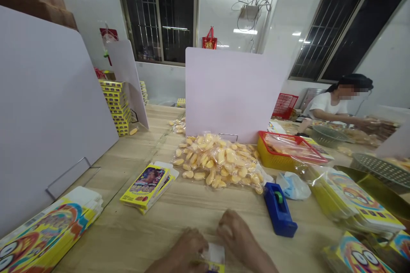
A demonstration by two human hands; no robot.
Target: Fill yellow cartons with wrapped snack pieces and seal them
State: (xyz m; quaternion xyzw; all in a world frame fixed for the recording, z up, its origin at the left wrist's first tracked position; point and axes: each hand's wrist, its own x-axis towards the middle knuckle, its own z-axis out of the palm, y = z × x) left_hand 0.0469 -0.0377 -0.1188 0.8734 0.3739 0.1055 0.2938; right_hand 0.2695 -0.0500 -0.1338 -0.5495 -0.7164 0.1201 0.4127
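Note:
Near the front edge of the wooden table [173,209], a small yellow and purple box [215,257] with a white flap lies between my hands. My left hand [188,247] is curled round its left side, blurred. My right hand [235,230] rests just to the right of the flap, fingers bent down and closed; whether anything is pinched in them is hidden. Beyond my hands lies a pile of wrapped yellow pieces [221,160]. To its left is a small stack of yellow boxes [147,185]. A blue tape dispenser [279,211] stands right of my right hand.
Flattened cartons [54,226] lie at the left, more [355,196] at the right. A red and yellow basket [288,151] sits behind the dispenser. White dividers [230,94] stand at the back and left. A person [333,102] works at the far right.

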